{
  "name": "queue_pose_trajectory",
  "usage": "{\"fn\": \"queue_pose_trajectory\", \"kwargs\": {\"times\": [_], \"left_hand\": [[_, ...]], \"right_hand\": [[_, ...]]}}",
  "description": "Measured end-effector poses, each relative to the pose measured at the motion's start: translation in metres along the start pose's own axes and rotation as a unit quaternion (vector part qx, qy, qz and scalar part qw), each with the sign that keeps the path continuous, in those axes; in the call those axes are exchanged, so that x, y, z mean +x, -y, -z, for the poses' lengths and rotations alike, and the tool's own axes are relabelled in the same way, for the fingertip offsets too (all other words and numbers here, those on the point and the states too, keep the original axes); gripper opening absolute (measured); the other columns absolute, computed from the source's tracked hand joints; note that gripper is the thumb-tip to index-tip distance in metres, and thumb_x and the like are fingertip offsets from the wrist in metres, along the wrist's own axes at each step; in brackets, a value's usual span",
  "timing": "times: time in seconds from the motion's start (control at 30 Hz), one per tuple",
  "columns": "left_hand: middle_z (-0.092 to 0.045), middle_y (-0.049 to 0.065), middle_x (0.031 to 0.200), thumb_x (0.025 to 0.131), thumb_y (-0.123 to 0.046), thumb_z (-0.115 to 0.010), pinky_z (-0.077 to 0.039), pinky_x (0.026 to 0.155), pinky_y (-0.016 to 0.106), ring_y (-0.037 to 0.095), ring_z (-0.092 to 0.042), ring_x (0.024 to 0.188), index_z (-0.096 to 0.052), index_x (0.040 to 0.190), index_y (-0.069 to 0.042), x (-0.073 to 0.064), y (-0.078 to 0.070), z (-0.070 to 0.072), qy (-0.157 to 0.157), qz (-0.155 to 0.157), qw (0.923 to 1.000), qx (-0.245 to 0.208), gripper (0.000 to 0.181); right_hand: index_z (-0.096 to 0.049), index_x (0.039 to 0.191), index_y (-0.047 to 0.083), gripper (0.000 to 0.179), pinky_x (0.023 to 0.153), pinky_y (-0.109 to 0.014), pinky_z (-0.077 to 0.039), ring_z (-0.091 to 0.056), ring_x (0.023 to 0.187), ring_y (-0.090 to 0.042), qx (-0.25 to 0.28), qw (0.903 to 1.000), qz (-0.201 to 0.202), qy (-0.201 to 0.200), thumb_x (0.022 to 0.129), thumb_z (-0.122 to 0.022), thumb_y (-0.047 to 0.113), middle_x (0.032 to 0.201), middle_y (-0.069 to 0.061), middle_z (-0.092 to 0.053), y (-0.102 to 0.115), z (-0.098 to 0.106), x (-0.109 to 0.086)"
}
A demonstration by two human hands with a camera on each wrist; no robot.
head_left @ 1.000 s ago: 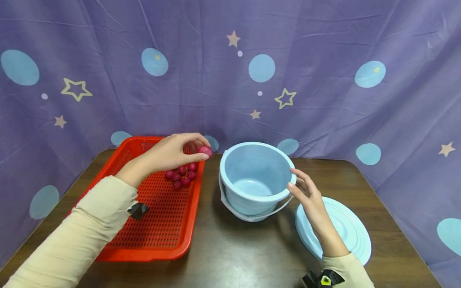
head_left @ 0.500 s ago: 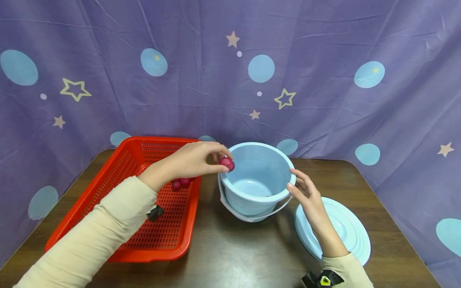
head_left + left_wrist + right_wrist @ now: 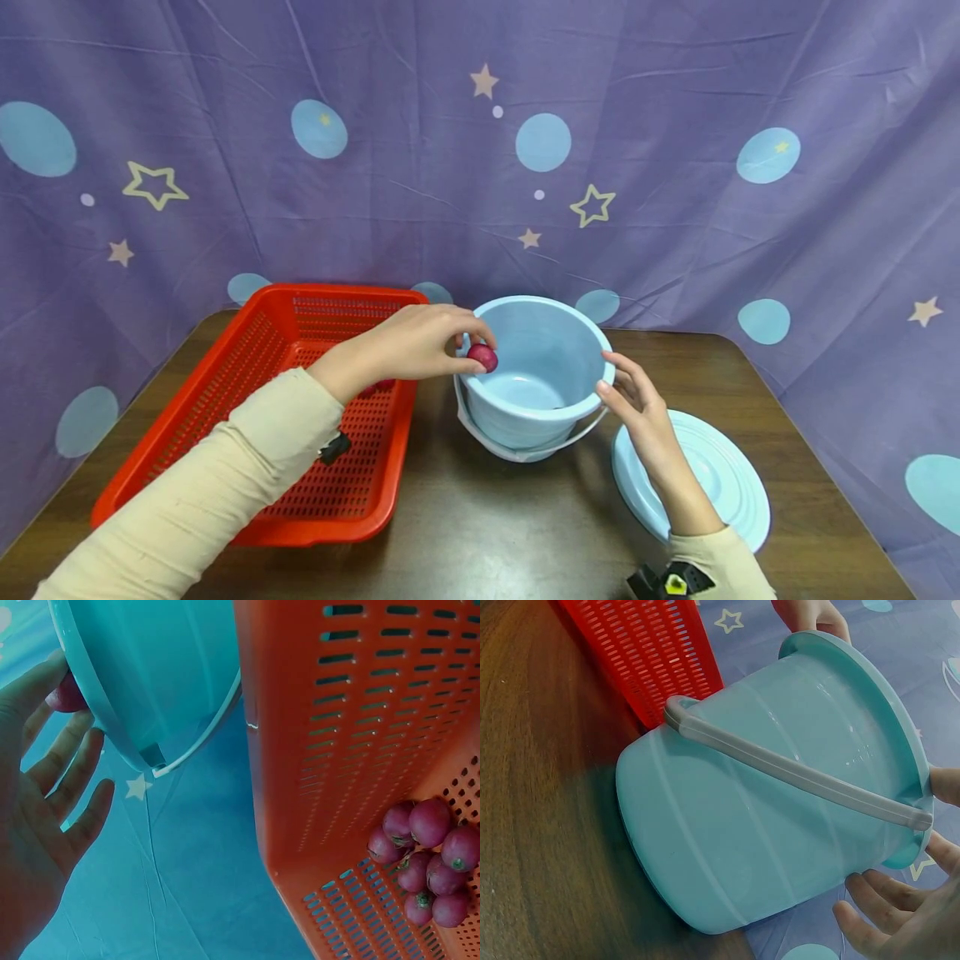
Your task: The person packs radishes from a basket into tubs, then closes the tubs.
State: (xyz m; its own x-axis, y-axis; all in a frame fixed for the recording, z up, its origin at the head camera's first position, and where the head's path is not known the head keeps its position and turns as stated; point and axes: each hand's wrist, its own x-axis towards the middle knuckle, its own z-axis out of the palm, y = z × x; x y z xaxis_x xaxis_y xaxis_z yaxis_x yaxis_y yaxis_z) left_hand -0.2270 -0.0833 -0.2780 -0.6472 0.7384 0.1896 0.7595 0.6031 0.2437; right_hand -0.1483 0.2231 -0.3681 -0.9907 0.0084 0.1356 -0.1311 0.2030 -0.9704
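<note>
My left hand (image 3: 427, 342) pinches a round red radish (image 3: 482, 358) between thumb and fingers, just over the left rim of the light blue bucket (image 3: 517, 427). In the left wrist view, part of this radish (image 3: 67, 695) shows behind the fingers, at the bucket's edge. My right hand (image 3: 651, 429) grips the bucket's right rim between thumb and fingers. Several more radishes (image 3: 430, 823) lie together in the red basket; the left arm mostly hides them in the head view. The bucket stands upright, its pale handle (image 3: 802, 776) hanging down along the near side.
The perforated red basket (image 3: 401, 450) stands left of the bucket on the brown wooden table (image 3: 457, 533). A round light blue lid (image 3: 727, 479) lies to the right, partly under my right forearm. A purple curtain (image 3: 420, 100) with stars and dots hangs behind the table.
My left hand has carried the radish rightward from above the basket to the bucket's left rim. My right hand has stayed on the rim.
</note>
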Motion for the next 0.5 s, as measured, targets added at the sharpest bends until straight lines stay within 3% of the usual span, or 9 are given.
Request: {"fn": "queue_pose_trajectory", "kwargs": {"times": [0.3,0.5], "left_hand": [[-0.066,-0.016,0.106,0.088,-0.037,-0.076,-0.048,0.076,0.03,0.004,-0.062,0.091,-0.069,0.117,-0.032,-0.003,0.004,0.003,0.007,0.015,0.9997,-0.018,0.03],[-0.068,-0.013,0.106,0.089,-0.037,-0.075,-0.048,0.078,0.032,0.006,-0.062,0.093,-0.07,0.117,-0.03,-0.012,0.013,0.008,-0.011,0.03,0.9989,-0.035,0.029]], "right_hand": [[-0.044,0.147,0.015,0.048,0.093,-0.018,-0.041,-0.048,0.127,-0.025,-0.007,1.0,0.0,-0.004,0.101,-0.057,0.022,0.138,-0.018,-0.052,-0.001,0.0,0.001],[-0.043,0.147,0.015,0.049,0.093,-0.018,-0.041,-0.048,0.126,-0.023,-0.009,1.0,-0.003,-0.003,0.101,-0.057,0.022,0.138,-0.018,-0.052,-0.001,0.0,0.001]]}}
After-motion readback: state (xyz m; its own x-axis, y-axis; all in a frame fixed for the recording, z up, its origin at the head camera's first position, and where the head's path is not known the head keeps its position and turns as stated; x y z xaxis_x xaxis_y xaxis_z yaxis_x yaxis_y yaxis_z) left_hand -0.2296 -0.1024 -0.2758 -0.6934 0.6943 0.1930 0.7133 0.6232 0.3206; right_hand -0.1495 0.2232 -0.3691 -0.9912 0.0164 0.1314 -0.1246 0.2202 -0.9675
